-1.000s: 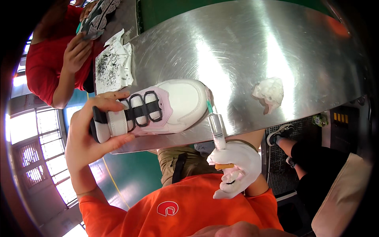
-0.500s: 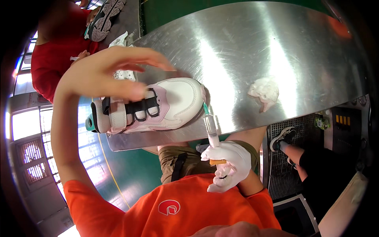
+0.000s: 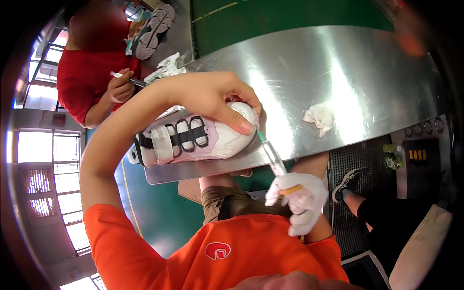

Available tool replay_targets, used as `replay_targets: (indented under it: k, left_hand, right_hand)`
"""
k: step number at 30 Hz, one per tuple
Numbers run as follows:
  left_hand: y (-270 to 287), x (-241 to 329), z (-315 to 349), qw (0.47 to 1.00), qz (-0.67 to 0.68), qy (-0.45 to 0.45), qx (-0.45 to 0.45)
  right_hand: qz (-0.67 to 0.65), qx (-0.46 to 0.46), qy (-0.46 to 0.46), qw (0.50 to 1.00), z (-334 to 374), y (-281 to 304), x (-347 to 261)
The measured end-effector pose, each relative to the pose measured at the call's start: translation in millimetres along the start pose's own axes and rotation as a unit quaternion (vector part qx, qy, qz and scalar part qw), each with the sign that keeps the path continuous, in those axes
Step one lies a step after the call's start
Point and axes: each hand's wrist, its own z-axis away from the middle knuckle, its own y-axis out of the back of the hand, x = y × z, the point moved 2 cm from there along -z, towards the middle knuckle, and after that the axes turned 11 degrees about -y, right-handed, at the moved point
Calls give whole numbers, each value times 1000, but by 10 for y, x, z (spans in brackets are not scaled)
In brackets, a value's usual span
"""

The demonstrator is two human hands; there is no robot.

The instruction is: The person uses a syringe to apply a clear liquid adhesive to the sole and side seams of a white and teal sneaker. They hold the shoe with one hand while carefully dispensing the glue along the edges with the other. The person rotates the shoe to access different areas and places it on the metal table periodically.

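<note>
A white and pale pink sneaker (image 3: pixel 220 141) with black lacing loops lies on the metal table, its toe to the right. My bare left hand (image 3: pixel 217 99) grips the toe from above, thumb on the near side and fingers over the far side. In my right hand (image 3: pixel 300 199), which wears a white glove with an orange band (image 3: pixel 291 190) round it, is a clear syringe (image 3: pixel 273 158). Its green tip points up at the toe's front edge; whether it touches the sole there I cannot tell.
A crumpled white cloth (image 3: pixel 320 117) lies on the steel table (image 3: pixel 382 72) to the right. At the far left a co-worker in red (image 3: pixel 92 72) holds a syringe-like tool, with another shoe (image 3: pixel 153 31) beside them. Another person's leg and shoe (image 3: pixel 346 185) show at the right.
My left hand has come down to the right and taken hold of the sneaker's toe. My right hand and syringe have shifted slightly right, the syringe more tilted.
</note>
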Motion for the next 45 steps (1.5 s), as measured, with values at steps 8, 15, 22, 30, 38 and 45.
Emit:
replay_targets:
  k: [8,15,22,30,38,45]
  left_hand:
    - [-83,587,946,901,20,-227,369]
    - [-464,-221,1067,778,87,-259,565]
    - [-605,-595,1090,706,153,-238,650]
    - [-744,-757,1012,646,232,-217,694]
    - [-881,-717,933,626,237,-183,720]
    - [-886,-732,967,626,229,-161,727]
  right_hand:
    - [62,-162,15,985,-868,-251,-1161]
    - [87,-52,-291,951,-1612,-390,-1171]
    - [79,14,-291,953,-1735,-301,-937]
    - [165,53,-254,951,-1479,-159,-800]
    - [200,66,-176,962,-1076,-6,-740]
    - [92,17,-147,985,-960,47,-753]
